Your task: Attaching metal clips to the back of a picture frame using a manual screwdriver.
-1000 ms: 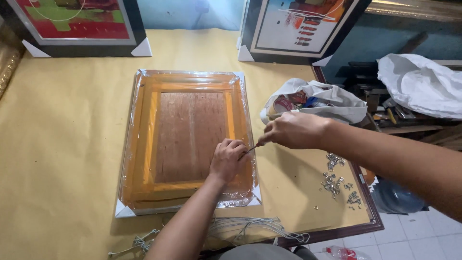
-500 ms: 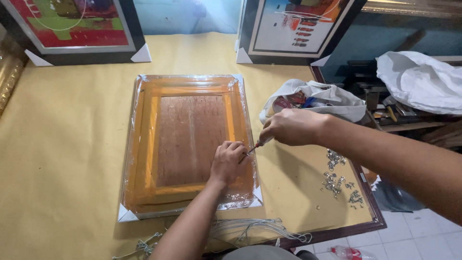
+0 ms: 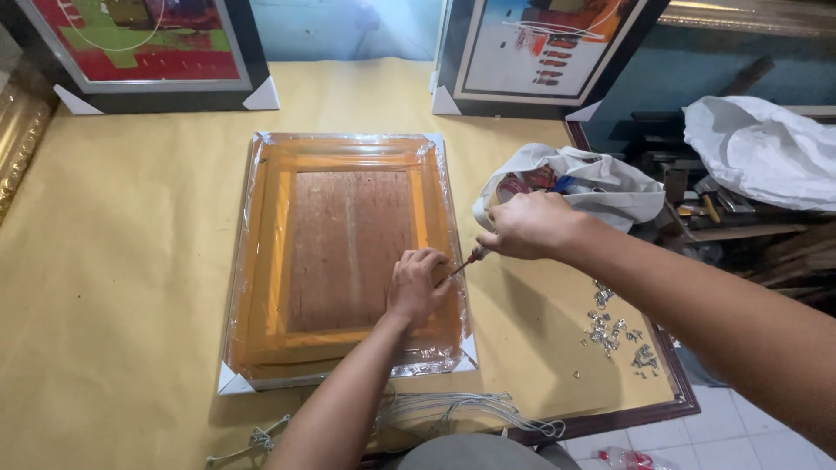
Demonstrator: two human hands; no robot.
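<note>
Screwdriver tip at the right edge of a wrapped frame, both hands closed in.

The right hand clenched a red-handled screwdriver, its tip at the right rail of the plastic-wrapped frame lying face-down on the desk — the left hand pinched something too small to tell beside the tip. A slip of the tip could tear the wrap or jab the fingers — they sat very near.

Both hands, left and right with screwdriver, on the plastic-wrapped orange frame.
</note>
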